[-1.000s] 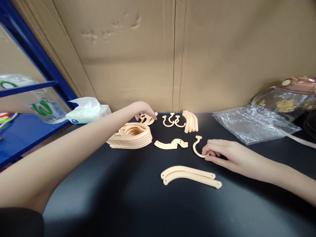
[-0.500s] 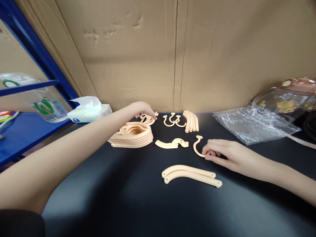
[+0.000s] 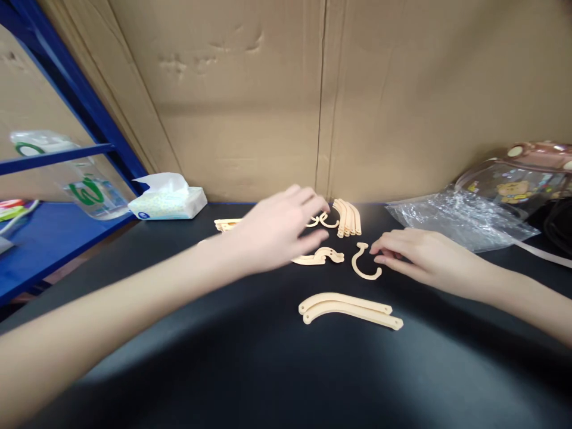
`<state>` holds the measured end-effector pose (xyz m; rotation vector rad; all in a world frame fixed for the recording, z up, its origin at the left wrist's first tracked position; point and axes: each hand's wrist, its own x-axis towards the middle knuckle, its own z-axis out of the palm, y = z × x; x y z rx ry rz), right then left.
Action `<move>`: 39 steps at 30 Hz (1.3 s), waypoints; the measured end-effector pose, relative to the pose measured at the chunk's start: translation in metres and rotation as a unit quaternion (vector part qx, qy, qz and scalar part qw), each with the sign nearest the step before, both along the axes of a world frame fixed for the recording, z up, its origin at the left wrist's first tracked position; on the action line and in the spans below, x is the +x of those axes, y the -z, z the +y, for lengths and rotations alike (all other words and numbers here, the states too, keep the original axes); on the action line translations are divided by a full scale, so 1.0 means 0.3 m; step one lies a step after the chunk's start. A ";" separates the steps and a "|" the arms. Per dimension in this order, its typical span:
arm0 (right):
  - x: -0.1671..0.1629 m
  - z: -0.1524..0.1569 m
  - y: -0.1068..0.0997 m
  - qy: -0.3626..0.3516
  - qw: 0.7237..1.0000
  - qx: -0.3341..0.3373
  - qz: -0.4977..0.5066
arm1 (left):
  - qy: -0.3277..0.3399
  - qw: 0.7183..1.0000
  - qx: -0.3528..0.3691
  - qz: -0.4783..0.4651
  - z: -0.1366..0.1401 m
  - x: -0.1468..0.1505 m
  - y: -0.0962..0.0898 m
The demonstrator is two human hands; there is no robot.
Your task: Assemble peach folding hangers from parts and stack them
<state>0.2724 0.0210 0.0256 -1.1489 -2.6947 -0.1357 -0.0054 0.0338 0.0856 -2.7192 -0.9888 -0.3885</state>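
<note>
My left hand [image 3: 286, 226], slightly blurred, hovers over the middle of the black table with its fingers apart and nothing in them. It hides most of the stack of beige curved parts [image 3: 226, 224] behind it. Just right of its fingers lie small hooks [image 3: 330, 223]. My right hand [image 3: 406, 253] is beside a single beige hook [image 3: 365, 276], its fingers loosely apart and free of it. Between the hands rests a short wavy pair of pieces [image 3: 328, 256]. Two long curved arms with end holes [image 3: 348, 310] lie side by side nearer to me.
Several curved arms [image 3: 347, 217] stand grouped at the back by the cardboard wall [image 3: 241, 119]. A tissue pack [image 3: 170, 199] is at the back left, near a blue frame [image 3: 98, 119]. Crumpled clear plastic [image 3: 460, 217] and a transparent bag [image 3: 513, 185] lie at the right.
My left hand has moved right and nearer from the back pile, now over the stack. My right hand has let go of the hook and lifted slightly away; the hook stays on the table.
</note>
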 end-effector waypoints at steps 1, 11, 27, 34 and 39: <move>-0.003 0.009 -0.003 -0.006 1.000 0.023 -0.020 | 0.031 0.999 -0.003 -0.014 -0.042 -0.001 0.025; -0.041 0.065 0.040 -0.047 0.978 0.161 -0.121 | 0.070 0.980 -0.163 -0.086 -0.161 -0.056 0.206; -0.048 0.048 0.036 -0.065 0.964 0.203 -0.159 | 0.033 0.960 -0.259 -0.105 -0.142 -0.053 0.235; -0.060 0.035 0.031 -0.051 0.989 0.141 -0.006 | -0.008 0.962 -0.250 -0.106 -0.154 -0.038 0.241; -0.110 -0.010 0.035 0.008 0.947 -0.159 0.280 | -0.009 0.968 -0.230 -0.101 -0.163 -0.033 0.247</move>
